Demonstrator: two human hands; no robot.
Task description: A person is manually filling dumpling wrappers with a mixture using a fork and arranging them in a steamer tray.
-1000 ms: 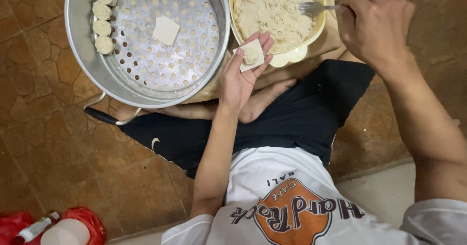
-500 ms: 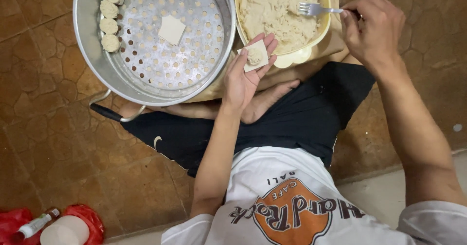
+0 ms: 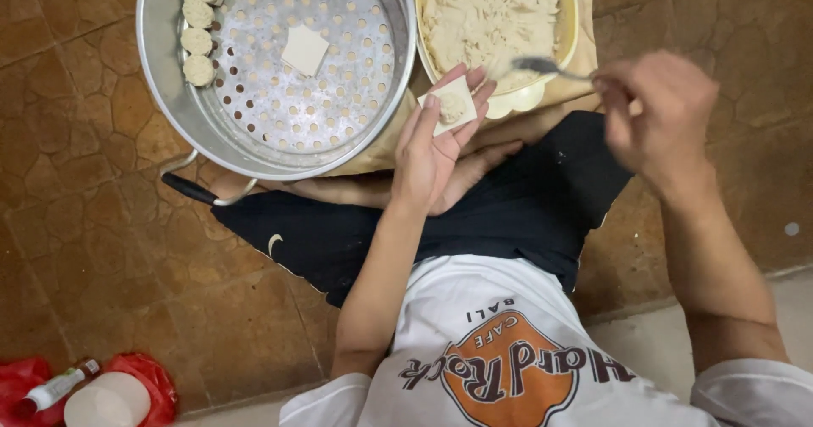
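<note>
My left hand holds a square dumpling wrapper flat on its fingers, with a small lump of pale filling in its middle. My right hand, blurred with motion, grips a metal fork whose tines hover over the rim of a yellow bowl of pale minced filling. At the upper left stands a perforated metal steamer tray. Along its left wall lie several shaped dumplings, and a loose flat wrapper rests near its middle.
I sit cross-legged on brown patterned floor tiles in dark shorts and a white printed shirt. A red plastic bag, a small bottle and a round white lid lie at the bottom left.
My right hand has pulled the fork back out of the bowl toward the right. A lump of filling now sits on the wrapper in my left hand.
</note>
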